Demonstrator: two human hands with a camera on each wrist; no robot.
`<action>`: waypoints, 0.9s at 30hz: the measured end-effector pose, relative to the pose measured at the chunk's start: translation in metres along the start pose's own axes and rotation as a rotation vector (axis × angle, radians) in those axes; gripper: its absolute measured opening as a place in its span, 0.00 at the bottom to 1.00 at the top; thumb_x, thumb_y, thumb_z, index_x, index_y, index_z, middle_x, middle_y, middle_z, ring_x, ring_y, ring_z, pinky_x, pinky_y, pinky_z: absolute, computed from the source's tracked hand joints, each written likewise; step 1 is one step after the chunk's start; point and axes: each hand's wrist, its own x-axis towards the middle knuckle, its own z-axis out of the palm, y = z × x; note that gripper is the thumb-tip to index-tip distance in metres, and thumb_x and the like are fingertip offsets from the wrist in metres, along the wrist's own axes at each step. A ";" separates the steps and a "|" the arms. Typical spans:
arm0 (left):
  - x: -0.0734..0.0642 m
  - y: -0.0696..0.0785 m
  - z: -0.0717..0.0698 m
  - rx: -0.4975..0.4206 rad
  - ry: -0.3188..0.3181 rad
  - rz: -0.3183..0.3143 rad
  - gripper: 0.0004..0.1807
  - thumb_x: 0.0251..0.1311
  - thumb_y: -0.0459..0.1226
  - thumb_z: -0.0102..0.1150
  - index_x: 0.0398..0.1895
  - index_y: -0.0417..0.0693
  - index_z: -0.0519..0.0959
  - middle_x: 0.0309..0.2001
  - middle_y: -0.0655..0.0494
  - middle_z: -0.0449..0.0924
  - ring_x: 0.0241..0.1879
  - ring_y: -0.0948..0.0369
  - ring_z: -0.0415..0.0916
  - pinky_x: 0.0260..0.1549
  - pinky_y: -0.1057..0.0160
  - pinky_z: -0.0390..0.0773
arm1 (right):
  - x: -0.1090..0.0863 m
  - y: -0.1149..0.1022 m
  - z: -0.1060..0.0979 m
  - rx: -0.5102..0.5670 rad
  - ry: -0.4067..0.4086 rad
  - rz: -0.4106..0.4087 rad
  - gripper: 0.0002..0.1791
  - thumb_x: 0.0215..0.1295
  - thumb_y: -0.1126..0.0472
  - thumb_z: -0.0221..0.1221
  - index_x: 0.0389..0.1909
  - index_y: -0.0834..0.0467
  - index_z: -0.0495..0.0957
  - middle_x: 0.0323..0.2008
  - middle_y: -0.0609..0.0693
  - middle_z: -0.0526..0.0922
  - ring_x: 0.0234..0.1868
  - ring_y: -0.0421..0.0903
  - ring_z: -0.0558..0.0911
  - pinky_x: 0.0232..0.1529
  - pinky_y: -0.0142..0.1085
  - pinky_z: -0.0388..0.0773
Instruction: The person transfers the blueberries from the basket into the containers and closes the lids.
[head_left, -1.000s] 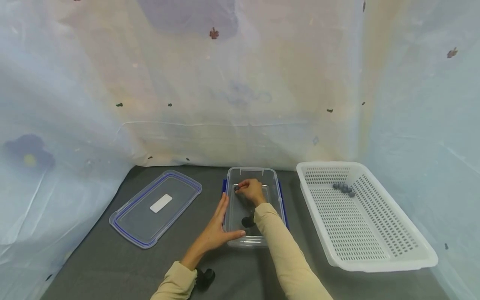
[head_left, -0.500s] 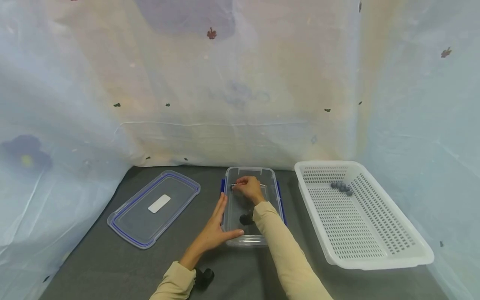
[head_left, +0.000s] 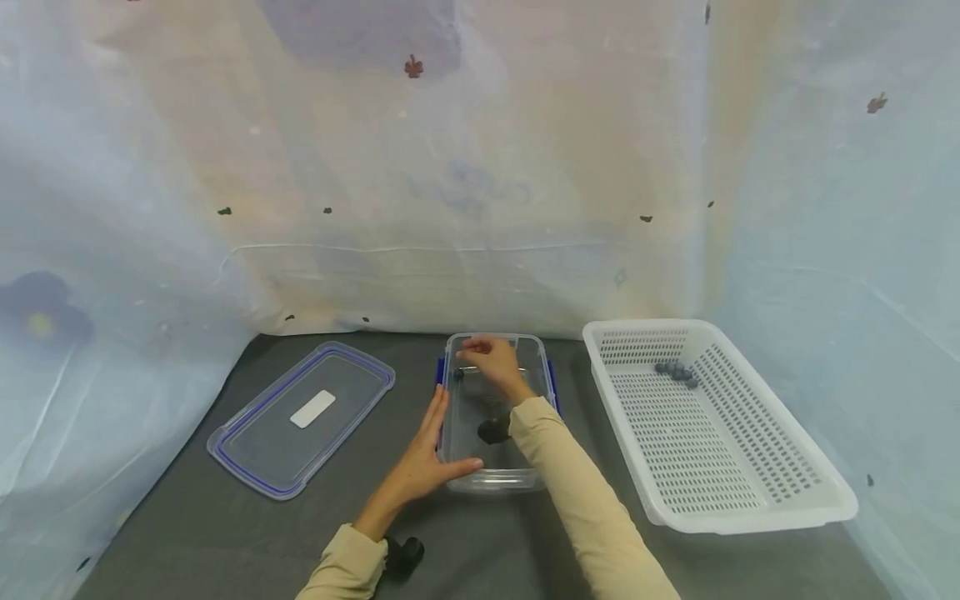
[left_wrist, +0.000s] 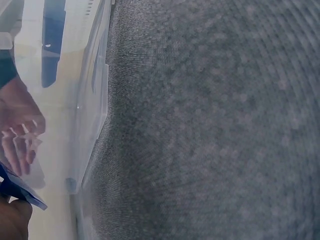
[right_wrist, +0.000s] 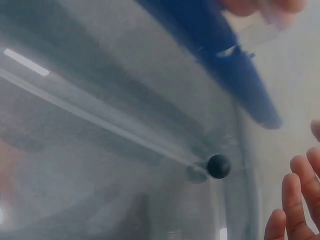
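A clear plastic box with blue side latches stands uncovered on the dark table. In its far left corner lies one small dark round berry, seemingly a blueberry, also plain in the right wrist view. My right hand hovers over the box's far end, apart from the berry, its fingers loosely extended and holding nothing. Along the box's left side rests my left hand, fingers straight against the wall and thumb at the front rim. The left wrist view shows the clear wall and a blue latch.
A clear lid with a blue seal and white label lies flat to the left. On the right stands a white perforated basket with several blueberries near its far end. Patterned sheeting encloses the table's back and sides.
My right hand has let go of the blueberry in the box's far left corner and lifted up and away from it. The left hand stays against the box.
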 end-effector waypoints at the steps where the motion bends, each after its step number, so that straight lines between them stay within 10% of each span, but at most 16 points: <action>1: 0.000 0.001 0.000 0.005 -0.005 -0.013 0.62 0.49 0.39 0.74 0.77 0.39 0.38 0.77 0.45 0.28 0.73 0.44 0.34 0.64 0.36 0.49 | 0.000 -0.003 -0.001 0.002 -0.007 -0.001 0.13 0.59 0.62 0.67 0.43 0.65 0.83 0.40 0.56 0.86 0.43 0.51 0.83 0.44 0.40 0.79; 27: -0.001 0.001 -0.001 0.003 0.002 -0.018 0.63 0.48 0.45 0.75 0.78 0.43 0.39 0.77 0.46 0.29 0.73 0.44 0.35 0.63 0.35 0.49 | -0.012 -0.053 -0.086 -0.135 -0.010 -0.266 0.18 0.66 0.58 0.61 0.55 0.60 0.78 0.49 0.57 0.80 0.48 0.55 0.78 0.41 0.48 0.78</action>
